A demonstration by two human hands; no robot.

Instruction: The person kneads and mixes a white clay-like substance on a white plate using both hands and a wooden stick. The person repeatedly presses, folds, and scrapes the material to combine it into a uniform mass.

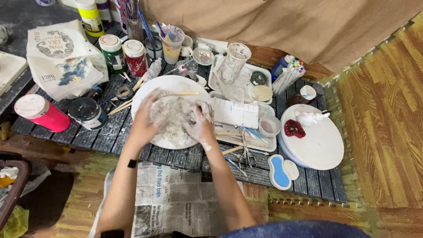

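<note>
Both hands: left hand and right hand curled into grey clay, smeared white.
Plate: under the clay.
Progress: lump looks crumbly, kneading seemingly unfinished.
Stick: idle behind the clay.

arms: bare, no sleeves | left wrist: black band | hands: caked whitish (clay-like paste)

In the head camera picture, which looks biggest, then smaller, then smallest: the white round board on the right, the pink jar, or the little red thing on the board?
1. White round board
2. Pink jar
3. Little red thing
</note>
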